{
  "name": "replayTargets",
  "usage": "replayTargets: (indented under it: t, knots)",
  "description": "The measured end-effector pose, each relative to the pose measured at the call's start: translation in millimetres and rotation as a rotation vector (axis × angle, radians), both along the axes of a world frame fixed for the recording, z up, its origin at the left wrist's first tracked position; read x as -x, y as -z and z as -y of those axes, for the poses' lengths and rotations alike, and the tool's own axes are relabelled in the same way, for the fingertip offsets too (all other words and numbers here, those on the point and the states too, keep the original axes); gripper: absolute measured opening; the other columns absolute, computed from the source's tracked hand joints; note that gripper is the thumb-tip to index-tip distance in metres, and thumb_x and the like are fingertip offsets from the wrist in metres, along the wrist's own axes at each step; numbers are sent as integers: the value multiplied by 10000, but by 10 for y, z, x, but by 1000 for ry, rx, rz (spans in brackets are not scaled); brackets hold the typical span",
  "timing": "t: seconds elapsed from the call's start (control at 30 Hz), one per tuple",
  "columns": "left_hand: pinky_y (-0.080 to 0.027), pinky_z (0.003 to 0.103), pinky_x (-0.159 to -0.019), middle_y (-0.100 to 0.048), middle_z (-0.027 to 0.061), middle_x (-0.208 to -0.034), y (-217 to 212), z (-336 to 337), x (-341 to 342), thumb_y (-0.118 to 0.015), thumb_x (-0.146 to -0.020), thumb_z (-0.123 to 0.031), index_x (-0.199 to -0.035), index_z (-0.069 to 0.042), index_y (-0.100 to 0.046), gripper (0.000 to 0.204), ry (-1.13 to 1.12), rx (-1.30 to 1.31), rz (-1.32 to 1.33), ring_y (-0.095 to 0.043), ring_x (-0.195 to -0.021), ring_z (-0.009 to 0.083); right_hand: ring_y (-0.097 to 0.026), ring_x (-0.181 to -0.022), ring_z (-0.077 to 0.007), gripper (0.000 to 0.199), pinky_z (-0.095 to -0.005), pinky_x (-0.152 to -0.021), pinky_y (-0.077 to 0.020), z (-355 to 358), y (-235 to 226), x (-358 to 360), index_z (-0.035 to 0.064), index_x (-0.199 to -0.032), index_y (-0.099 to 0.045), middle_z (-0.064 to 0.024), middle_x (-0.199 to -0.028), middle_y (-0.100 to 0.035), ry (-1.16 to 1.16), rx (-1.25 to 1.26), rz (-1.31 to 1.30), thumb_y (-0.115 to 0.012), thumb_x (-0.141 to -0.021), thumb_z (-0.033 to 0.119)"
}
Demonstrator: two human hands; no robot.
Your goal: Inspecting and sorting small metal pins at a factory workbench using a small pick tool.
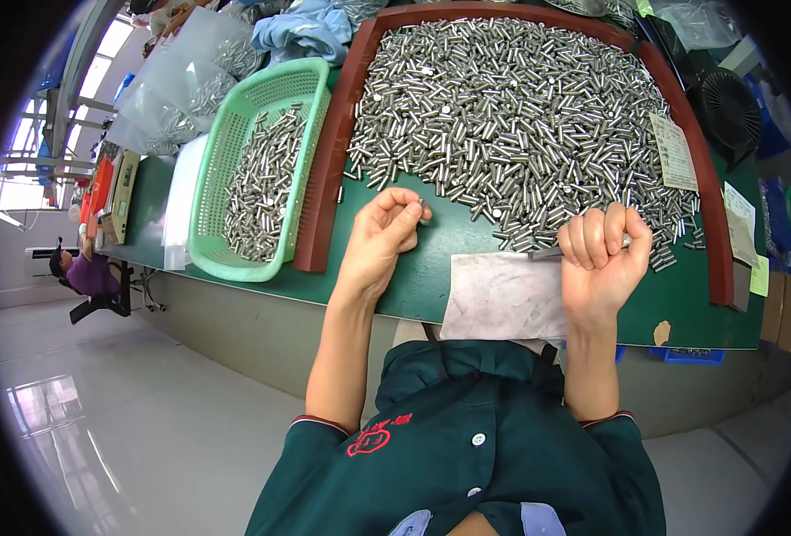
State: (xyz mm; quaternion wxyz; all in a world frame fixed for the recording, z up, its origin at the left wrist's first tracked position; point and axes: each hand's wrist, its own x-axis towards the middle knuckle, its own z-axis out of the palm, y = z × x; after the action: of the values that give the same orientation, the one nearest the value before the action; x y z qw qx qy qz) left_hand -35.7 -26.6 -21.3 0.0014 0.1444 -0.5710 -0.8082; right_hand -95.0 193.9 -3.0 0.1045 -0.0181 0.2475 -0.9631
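A large heap of short shiny metal pins covers the green tabletop inside a dark red frame. My left hand is closed in a pinch at the heap's near edge. A small grey bit shows at its fingertips, apparently the end of one pin. To the right, my right hand is wrapped round a slim grey metal tool, whose narrow end points left over the pins' edge. My fingers hide most of the tool, so its kind is unclear. A stained pale cloth lies between my hands at the table edge.
Left of the frame, a light green plastic basket holds more pins. Clear plastic bags and blue cloth lie beyond it. Paper slips rest on the frame's right side, near a black fan. Another person sits far left.
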Motion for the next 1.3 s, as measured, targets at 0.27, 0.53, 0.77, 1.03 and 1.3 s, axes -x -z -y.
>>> replayTargets:
  t: [0.27, 0.53, 0.77, 1.03, 1.3]
  knots:
    - [-268, 178, -468, -484, -25, -688, -107, -206, -114, -544, -817, -82, -824, -13, -522, 73, 47, 511, -24, -335, -541, 21, -152, -365, -80, 362, -244, -382, -168, -10, 44, -5, 127, -527, -278, 29, -401, -216, -11, 16, -6, -314, -864, 254]
    - [-377, 313, -486, -479, 100, -622, -120, -551, -271, -605, -698, -5, -712, 5, -527, 81, 205, 1094, -210, -458, -512, 226, -174, -392, -83, 344, -251, -395, -167, 266, 40, -163, 108, -536, -286, 14, -421, -255, -142, 11, -76, -318, -855, 233]
    - [-373, 316, -467, -459, 95, -596, -36, -592, -298, -613, -680, 23, -687, 8, -524, 90, 130, 1099, -208, -459, -490, 224, -165, -377, -81, 370, -250, -399, -172, 361, 142, -224, 123, -513, -278, 28, -401, -249, -163, -114, -32, -301, -858, 254]
    - [-382, 309, -469, -467, 94, -601, -41, -605, -307, -613, -674, 34, -692, 9, -533, 86, 119, 1111, -218, -468, -489, 221, -170, -391, -70, 339, -235, -385, -160, 371, 160, -218, 102, -518, -277, 9, -414, -264, -159, -43, -28, -293, -851, 166]
    - [-376, 312, -469, -457, 92, -595, -46, -591, -301, -617, -666, 34, -696, 5, -547, 82, 116, 1116, -207, -458, -493, 220, -172, -386, -74, 358, -240, -391, -168, 384, 153, -201, 111, -520, -281, 18, -409, -258, -187, -77, -26, -301, -860, 219]
